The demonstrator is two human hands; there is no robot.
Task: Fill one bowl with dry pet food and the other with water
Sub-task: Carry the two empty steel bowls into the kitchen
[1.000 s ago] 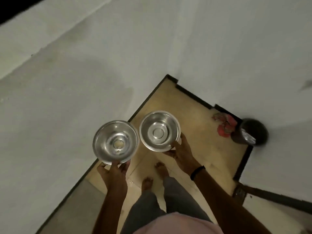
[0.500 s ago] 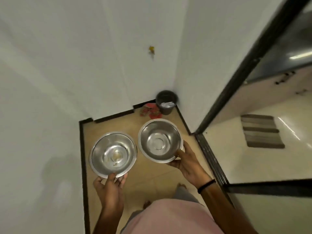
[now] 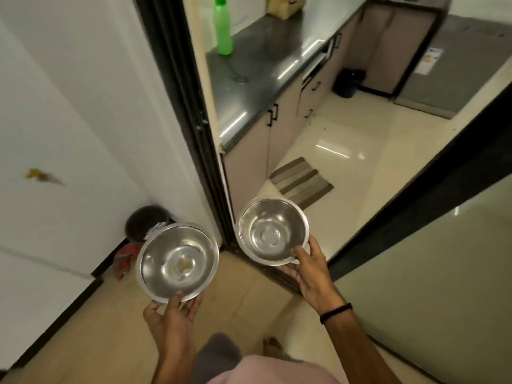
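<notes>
I carry two shiny steel bowls in front of me, both upright. My left hand [image 3: 173, 317] grips the near rim of the wider left bowl [image 3: 177, 261], thumb over the edge; a few crumbs or stains lie in its bottom. My right hand [image 3: 310, 270] grips the near right rim of the smaller right bowl [image 3: 273, 231], which holds nothing. The two bowls are apart, with the dark door frame [image 3: 194, 120] showing between them.
Beyond the doorway a kitchen counter [image 3: 266, 67] carries a green bottle [image 3: 223, 29]. A striped mat [image 3: 302, 184] lies on the kitchen floor, a dark bin [image 3: 347, 83] stands farther back. A small black bin [image 3: 144, 221] and red item [image 3: 126, 254] sit in the left corner.
My view has swung right from the wall corner toward the kitchen doorway. Both bowls stay in my hands and have spread slightly apart.
</notes>
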